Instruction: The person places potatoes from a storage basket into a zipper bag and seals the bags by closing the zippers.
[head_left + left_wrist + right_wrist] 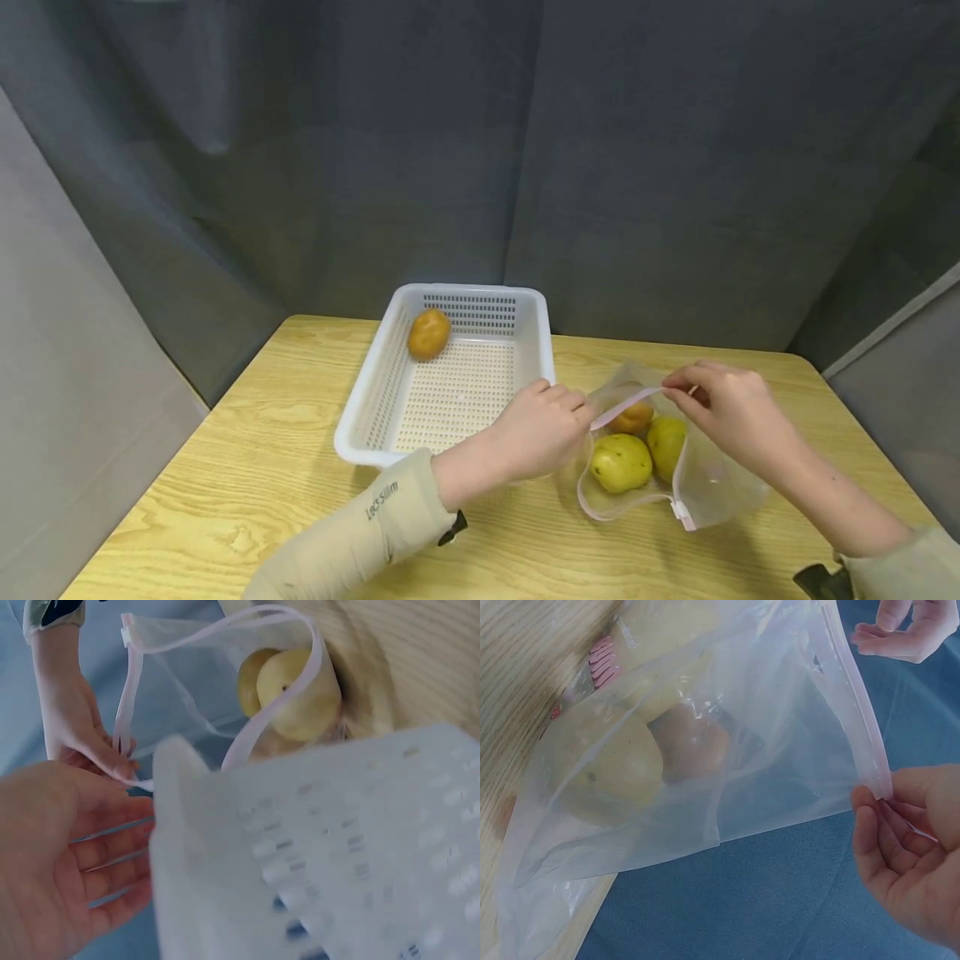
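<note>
A clear zip bag with a pale pink zip edge stands with its mouth open on the table. Two yellow-green, rounded fruits and an orange-brown one lie inside it. My right hand pinches the bag's rim between thumb and fingers, as the right wrist view also shows. Beside the bag's left edge is my left hand, its loosely bent fingers close to the zip edge without a visible grip. Whether those fingertips touch the bag I cannot tell.
A white perforated plastic basket stands left of the bag, its right rim close to my left hand. One orange-brown, rounded piece lies in its back left corner. Dark grey cloth hangs behind the wooden table.
</note>
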The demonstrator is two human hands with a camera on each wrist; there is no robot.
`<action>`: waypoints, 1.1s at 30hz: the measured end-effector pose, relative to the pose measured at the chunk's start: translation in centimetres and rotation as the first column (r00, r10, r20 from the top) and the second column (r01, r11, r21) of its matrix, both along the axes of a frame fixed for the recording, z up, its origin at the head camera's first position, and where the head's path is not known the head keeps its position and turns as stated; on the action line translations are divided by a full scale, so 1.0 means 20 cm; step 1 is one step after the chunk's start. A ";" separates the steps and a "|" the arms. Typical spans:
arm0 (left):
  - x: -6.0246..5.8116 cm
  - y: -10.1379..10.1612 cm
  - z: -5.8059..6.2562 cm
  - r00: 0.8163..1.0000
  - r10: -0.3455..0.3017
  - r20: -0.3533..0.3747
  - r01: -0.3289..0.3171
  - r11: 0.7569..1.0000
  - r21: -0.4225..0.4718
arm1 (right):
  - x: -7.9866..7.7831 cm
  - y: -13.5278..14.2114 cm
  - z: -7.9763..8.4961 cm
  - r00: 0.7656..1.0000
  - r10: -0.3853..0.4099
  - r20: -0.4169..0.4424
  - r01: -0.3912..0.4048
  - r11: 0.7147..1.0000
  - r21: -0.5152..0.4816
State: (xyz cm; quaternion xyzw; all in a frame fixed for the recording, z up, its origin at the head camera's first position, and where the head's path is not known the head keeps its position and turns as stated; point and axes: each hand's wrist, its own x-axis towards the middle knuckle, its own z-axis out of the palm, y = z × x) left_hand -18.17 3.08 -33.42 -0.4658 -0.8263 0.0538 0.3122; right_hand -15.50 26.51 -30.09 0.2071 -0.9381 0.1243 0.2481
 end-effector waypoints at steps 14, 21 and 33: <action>-0.10 -0.15 0.11 0.990 0.091 0.105 -0.103 0.988 0.116 | 0.00 0.01 0.00 1.000 -0.010 -0.004 0.010 1.000 0.010; -0.16 -0.21 0.16 0.985 0.105 0.135 -0.128 0.977 0.172 | 0.00 0.02 0.00 1.000 -0.008 0.008 0.008 1.000 0.004; -0.26 -0.27 0.25 0.971 0.103 0.216 -0.167 0.938 0.305 | 0.01 0.02 -0.01 1.000 -0.008 -0.011 0.008 1.000 0.010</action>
